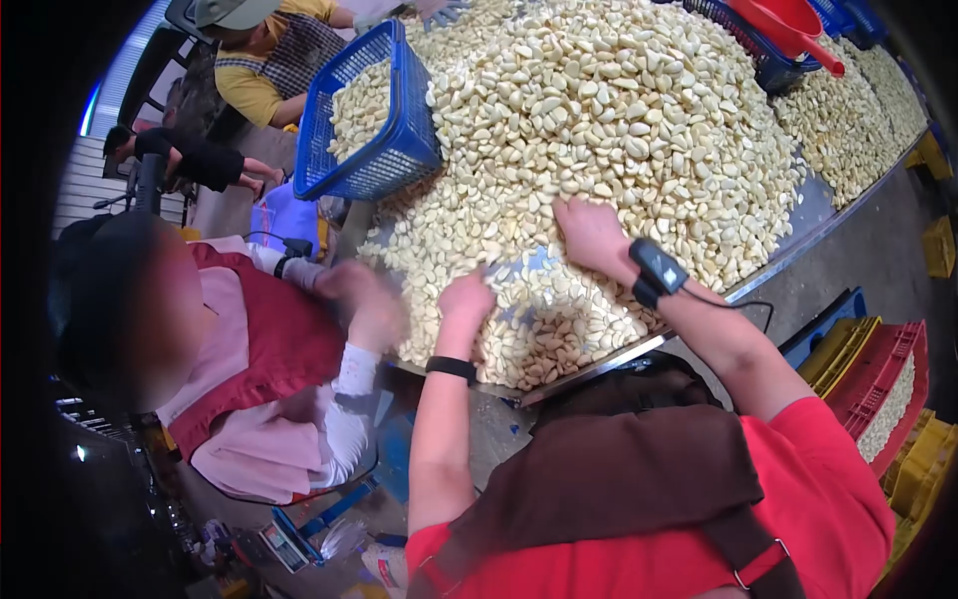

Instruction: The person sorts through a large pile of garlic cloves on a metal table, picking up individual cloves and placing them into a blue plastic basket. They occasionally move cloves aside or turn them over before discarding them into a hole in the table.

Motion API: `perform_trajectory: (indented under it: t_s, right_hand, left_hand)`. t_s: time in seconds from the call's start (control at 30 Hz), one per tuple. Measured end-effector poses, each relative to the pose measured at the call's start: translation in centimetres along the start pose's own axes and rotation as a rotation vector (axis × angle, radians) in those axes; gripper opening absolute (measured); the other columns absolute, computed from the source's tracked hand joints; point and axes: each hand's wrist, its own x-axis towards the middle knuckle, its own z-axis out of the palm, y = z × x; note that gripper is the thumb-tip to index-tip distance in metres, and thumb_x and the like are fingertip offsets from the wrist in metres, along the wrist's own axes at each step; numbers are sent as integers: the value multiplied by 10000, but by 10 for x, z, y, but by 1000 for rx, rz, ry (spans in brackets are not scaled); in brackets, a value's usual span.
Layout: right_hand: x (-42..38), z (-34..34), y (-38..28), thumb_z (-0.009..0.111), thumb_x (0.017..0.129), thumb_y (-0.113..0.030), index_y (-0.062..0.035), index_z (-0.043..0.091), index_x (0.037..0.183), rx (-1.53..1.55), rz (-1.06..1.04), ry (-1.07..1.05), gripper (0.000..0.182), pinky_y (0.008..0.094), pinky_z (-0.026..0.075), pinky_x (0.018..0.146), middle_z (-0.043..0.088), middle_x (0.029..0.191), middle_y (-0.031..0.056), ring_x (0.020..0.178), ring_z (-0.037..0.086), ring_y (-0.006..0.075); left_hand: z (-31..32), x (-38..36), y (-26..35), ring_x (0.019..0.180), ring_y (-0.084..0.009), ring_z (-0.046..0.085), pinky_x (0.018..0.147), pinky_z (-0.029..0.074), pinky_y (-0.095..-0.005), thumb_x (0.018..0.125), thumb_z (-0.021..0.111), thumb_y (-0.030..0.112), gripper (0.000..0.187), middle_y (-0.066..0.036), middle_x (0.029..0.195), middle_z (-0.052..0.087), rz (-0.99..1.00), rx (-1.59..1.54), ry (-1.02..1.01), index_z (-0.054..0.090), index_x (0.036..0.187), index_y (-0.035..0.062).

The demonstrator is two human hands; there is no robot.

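A large heap of peeled garlic cloves [609, 110] covers the metal table. At the near edge of the heap my left hand [467, 298] is closed, its index finger touching the cloves; anything in its grip is hidden. My right hand [596, 238] rests against the heap's lower slope with the fingers curled down among the cloves, so the fingertips are partly hidden. Between my hands and the table edge lie a thin layer of cloves and a small pile of browner cloves [564, 344]. Bare metal [539, 260] shows between the two hands.
A blue basket [364, 170] of cloves stands at the table's left. Close on my left sits a co-worker [269, 339], hands blurred over the cloves. Another person [264, 60] works beyond the basket. A red scoop [783, 25] lies at the far right; crates [878, 389] stand right of me.
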Motion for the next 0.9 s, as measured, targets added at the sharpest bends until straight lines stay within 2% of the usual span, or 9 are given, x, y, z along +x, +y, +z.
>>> perform_trajectory:
  t_s: [0.27, 0.33, 0.47, 0.53, 0.6, 0.67, 0.8, 0.87, 0.9]
  right_hand:
    - [-68, 23, -66, 550, 733, -124, -14, 518, 1104, 278, -199, -447, 388, 399, 506, 628, 642, 812, 142, 684, 646, 275]
    - [-62, 25, -60, 542, 761, -149, -11, 511, 1181, 370, -243, -525, 442, 427, 521, 666, 644, 843, 161, 699, 655, 265]
    - [-14, 14, 7, 536, 815, -105, 1, 589, 845, 1680, 490, -527, 122, 284, 465, 457, 585, 644, 75, 508, 541, 110]
    - [5, -13, 8, 530, 825, -71, -1, 583, 814, 1729, 563, -350, 89, 237, 417, 407, 576, 630, 64, 457, 496, 88]
    - [31, -10, 1, 540, 829, -83, -7, 578, 805, 1451, 447, -188, 88, 256, 409, 390, 569, 639, 51, 440, 483, 83]
    - [53, 4, -17, 534, 798, -77, -36, 617, 892, 649, 51, 52, 132, 361, 491, 615, 606, 884, 153, 747, 605, 222]
    - [76, 28, -28, 557, 745, -77, -42, 639, 819, -69, -369, -66, 117, 392, 486, 751, 574, 916, 122, 885, 578, 272]
    - [77, 37, -28, 552, 739, -64, -42, 646, 810, -11, -395, -17, 120, 404, 491, 739, 582, 891, 121, 863, 587, 284]
    - [78, 40, -28, 552, 739, -64, -42, 646, 810, -13, -402, -21, 120, 404, 491, 739, 582, 891, 121, 863, 587, 284]
  left_hand:
    - [-49, 20, 19, 861, -333, 628, 742, 498, -418, 817, 506, 159, 194, -162, 996, 578, -126, -354, 497, 667, 886, 76]
    - [-28, 42, 25, 878, -370, 599, 801, 485, -419, 823, 519, 144, 202, -199, 1026, 580, 210, -361, 644, 673, 924, 62]
    - [8, 51, 24, 855, -382, 592, 777, 488, -415, 777, 567, 90, 152, -207, 1008, 583, 166, -372, 611, 656, 886, 33]
    - [19, 44, 13, 857, -382, 589, 775, 488, -408, 752, 595, 90, 145, -211, 976, 590, 195, -333, 449, 651, 872, 30]
    - [27, 26, 16, 879, -368, 599, 783, 487, -409, 746, 606, 109, 164, -210, 943, 612, 253, -256, 277, 656, 884, 35]
    - [31, 0, 30, 928, -374, 599, 812, 486, -419, 751, 578, 70, 246, -222, 1018, 604, 282, -257, 218, 648, 986, 53]
    - [48, -31, 31, 858, -312, 634, 734, 512, -375, 782, 511, 35, 236, -178, 971, 632, 453, -509, 367, 639, 980, 41]
    - [27, -57, 34, 776, -201, 620, 626, 503, -295, 781, 466, 9, 232, -113, 853, 635, 269, -1333, -268, 623, 951, 1]
    - [28, -60, 28, 735, -140, 588, 544, 463, -256, 800, 454, -1, 199, -43, 795, 599, 226, -1429, -281, 602, 932, -2]
